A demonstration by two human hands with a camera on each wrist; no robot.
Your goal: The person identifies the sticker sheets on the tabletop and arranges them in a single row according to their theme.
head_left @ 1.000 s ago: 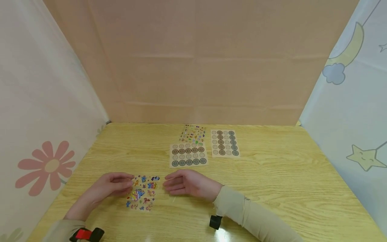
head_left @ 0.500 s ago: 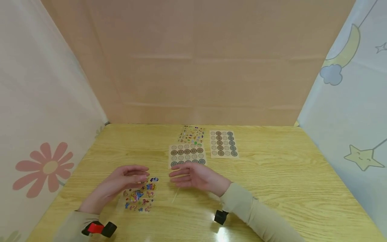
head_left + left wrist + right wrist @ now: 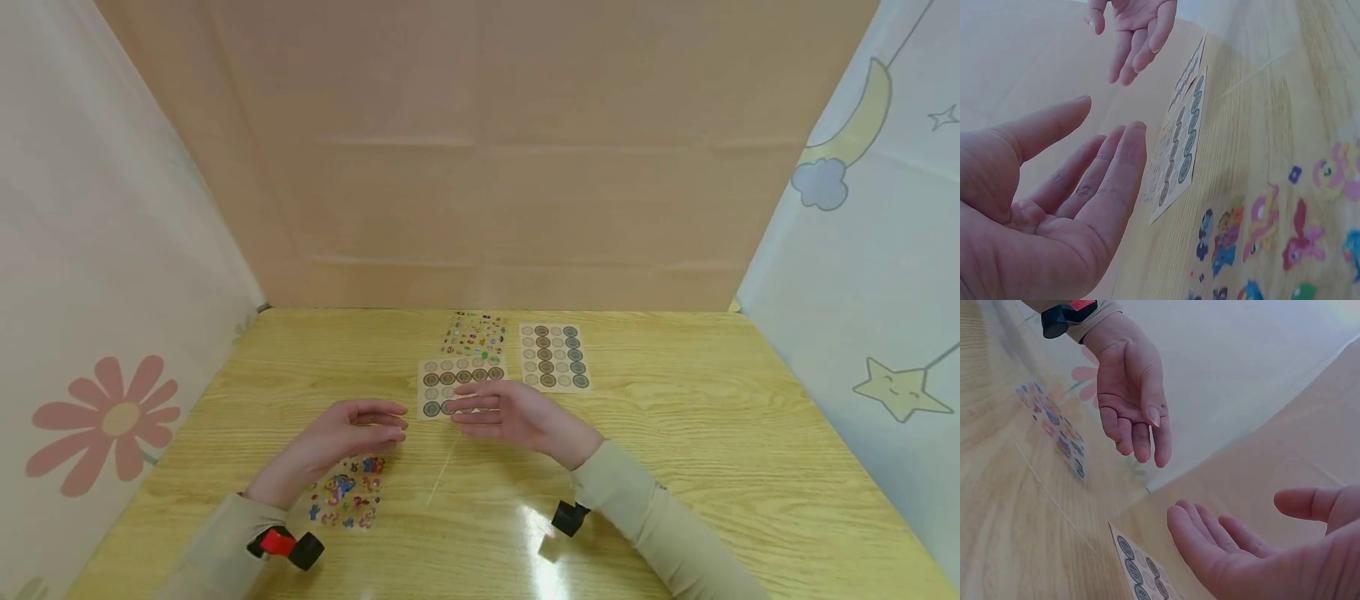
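Lying flat just below the left hand (image 3: pixel 341 433), partly hidden by it in the head view: transparent sheet of multicoloured cartoon-pony stickers (image 3: pixel 345 496). Left hand is above it, not gripping; fingers loosely extended, thumb apart from them, nothing held. Right hand (image 3: pixel 528 418) same: fingers extended, thumb spread, holding nothing, facing the left palm with a gap between. Both look raised off the table. Under and just beyond the right fingertips: beige paper rectangle printed with rows of brown and grey coin circles (image 3: pixel 463 379), partly covered in the head view. Beyond that, transparent sheet of small multicoloured stickers (image 3: pixel 474 333), its near edge at the paper's far edge; overlap or just touching, can't tell. Past the right hand, slightly to its left-hand end: second beige coin-circle paper, columns running away from the person (image 3: pixel 556 358). Progress, my read: all four sheets are down flat, three grouped on the far side of the hands, only the pony sheet apart on the near side. Nothing mid-lift, no peeling under way. Can't tell if any stickers are missing. All on a yellow wood-grain table (image 3: pixel 697 467), plain pinkish-beige cloth (image 3: pixel 487 183) behind.
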